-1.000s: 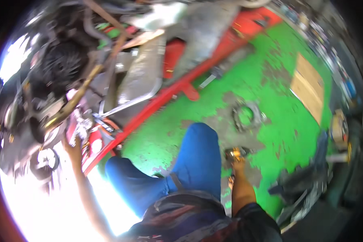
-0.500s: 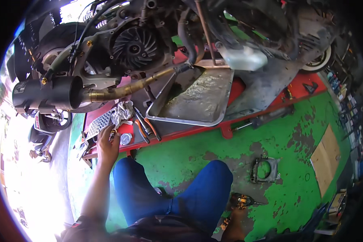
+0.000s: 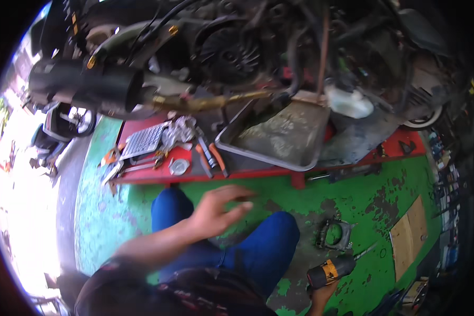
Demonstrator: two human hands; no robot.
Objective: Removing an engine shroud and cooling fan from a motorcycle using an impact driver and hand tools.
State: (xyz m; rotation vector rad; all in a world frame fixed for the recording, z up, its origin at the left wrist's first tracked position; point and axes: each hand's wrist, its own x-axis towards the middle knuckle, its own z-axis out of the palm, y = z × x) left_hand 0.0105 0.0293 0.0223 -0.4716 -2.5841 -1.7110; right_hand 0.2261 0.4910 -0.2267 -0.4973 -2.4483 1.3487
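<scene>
My right hand [image 3: 327,293] is wrapped round the handle of an orange and black cordless drill [image 3: 329,271] at the lower right. The drill's long bit points up and to the right, near a square part with a round opening [image 3: 334,235] on the floor. Above my lap, my left hand [image 3: 218,211] hangs in the air, blurred by motion. Its index finger and thumb stretch rightward with a gap between them, and no object shows there. On the red stand lie orange-handled pliers [image 3: 203,160], a small round container [image 3: 179,167] and crumpled foil-like material [image 3: 180,131].
A motorcycle with a black muffler [image 3: 84,87] and an exposed finned fan [image 3: 231,52] stands over the red stand [image 3: 237,175]. A metal drip tray [image 3: 268,162] lies under it. Cardboard [image 3: 410,237] rests on the green floor at right. Another motorcycle [image 3: 63,126] is at left.
My left hand has left the tools on the stand and swung right over my lap. My right hand has raised the drill slightly, and its bit now tilts upward. The whole view has shifted.
</scene>
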